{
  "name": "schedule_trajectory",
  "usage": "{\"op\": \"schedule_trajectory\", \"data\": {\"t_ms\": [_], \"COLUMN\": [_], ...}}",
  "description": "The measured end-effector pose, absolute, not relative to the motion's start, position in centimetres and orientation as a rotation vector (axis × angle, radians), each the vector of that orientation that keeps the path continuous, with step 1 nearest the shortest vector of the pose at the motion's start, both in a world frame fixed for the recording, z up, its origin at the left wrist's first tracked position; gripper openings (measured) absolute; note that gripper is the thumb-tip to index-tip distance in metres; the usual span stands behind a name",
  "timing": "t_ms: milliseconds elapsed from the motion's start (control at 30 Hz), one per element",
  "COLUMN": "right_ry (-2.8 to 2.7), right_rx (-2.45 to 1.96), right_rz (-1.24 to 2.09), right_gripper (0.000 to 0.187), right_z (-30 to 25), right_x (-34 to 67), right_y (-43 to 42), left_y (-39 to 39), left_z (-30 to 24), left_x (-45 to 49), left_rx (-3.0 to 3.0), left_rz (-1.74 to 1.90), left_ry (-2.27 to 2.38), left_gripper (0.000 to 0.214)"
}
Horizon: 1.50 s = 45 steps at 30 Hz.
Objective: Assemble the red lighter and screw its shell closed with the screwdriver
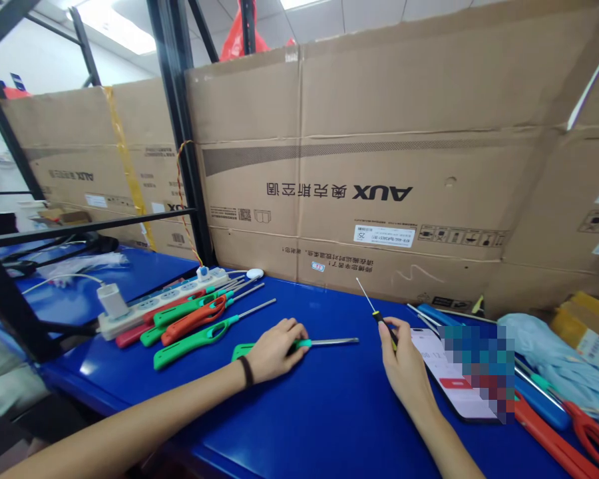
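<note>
A black-and-yellow screwdriver (378,317) is held in the right grip (402,352), its thin shaft pointed up and leftward above the desk (329,419). A green lighter (242,350) is held by the left grip (277,352), closed over its handle on the desk, its metal tube directed rightward. Beside the right grip a phone (436,362) is laid. Farther left, red and green lighters (190,348) are grouped beside a white power strip (152,305); behind, cardboard (329,163) is stood upright.

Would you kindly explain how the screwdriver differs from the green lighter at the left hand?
The screwdriver is black and yellow; the lighter is green. The screwdriver points away, held by the right hand; the lighter points rightward on the table, under the left hand. Both have slim metal shafts.
</note>
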State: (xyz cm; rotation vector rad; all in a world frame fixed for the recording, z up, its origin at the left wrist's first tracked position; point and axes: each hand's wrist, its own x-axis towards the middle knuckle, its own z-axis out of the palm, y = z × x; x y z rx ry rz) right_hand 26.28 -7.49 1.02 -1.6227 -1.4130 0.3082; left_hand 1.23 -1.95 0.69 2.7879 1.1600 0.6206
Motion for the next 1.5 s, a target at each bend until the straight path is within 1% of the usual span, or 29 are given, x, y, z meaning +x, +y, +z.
{"op": "schedule_trajectory", "data": {"t_ms": [167, 267, 367, 467, 533, 600, 667, 733, 900, 967, 1100, 1300, 1500], "right_ry": [-1.407, -1.369, -1.232, -1.060, -0.994, -1.018, -1.115, -1.209, -1.313, -1.301, -1.327, -1.350, -1.362], "right_rx": [-1.542, -1.487, -1.427, -1.333, -1.290, -1.286, -1.246, -1.141, -0.905, -0.816, -0.752, -0.751, -0.804], "right_rz": [0.317, 0.321, 0.384, 0.553, 0.590, 0.541, 0.508, 0.557, 0.828, 0.829, 0.830, 0.836, 0.879], "right_gripper": [0.034, 0.031, 0.035, 0.046, 0.052, 0.050, 0.045, 0.043, 0.050, 0.049, 0.041, 0.038, 0.041], "right_z": [0.8, 1.0, 1.5, 1.9, 2.0, 2.5, 3.4, 4.9, 7.9, 7.9, 6.7, 5.6, 4.9], "right_x": [26.0, 25.5, 25.4, 26.0, 26.4, 26.6, 26.1, 24.8, 19.5, 17.4, 14.7, 13.8, 13.4], "right_y": [-7.5, -7.6, -7.8, -7.7, -7.5, -6.9, -6.0, -4.7, -0.7, 1.1, 3.7, 4.4, 4.0], "left_y": [3.1, 4.9, 5.3, 5.3, 5.5, 5.7, 5.7, 5.4, 3.7, 3.3, 3.3, 3.5, 3.5], "left_z": [0.4, 1.2, 2.1, 2.8, 2.8, 2.5, 2.1, 1.5, 0.7, 0.5, 0.1, -0.4, -0.5], "left_x": [8.0, 9.6, 8.6, 5.5, 3.2, 1.5, 0.6, 0.4, -0.3, -1.0, -1.8, -1.6, -1.7], "left_rx": [2.819, 2.860, 2.875, 2.851, 2.816, 2.772, 2.736, 2.708, 2.630, 2.591, 2.506, 2.426, 2.409], "left_rz": [0.684, 0.694, 0.689, 0.659, 0.615, 0.563, 0.532, 0.537, 0.635, 0.690, 0.799, 0.869, 0.853], "left_ry": [1.107, 0.978, 0.924, 1.009, 1.095, 1.162, 1.199, 1.217, 1.282, 1.294, 1.274, 1.250, 1.239], "left_gripper": [0.017, 0.026, 0.041, 0.056, 0.066, 0.063, 0.052, 0.043, 0.045, 0.039, 0.029, 0.027, 0.026]}}
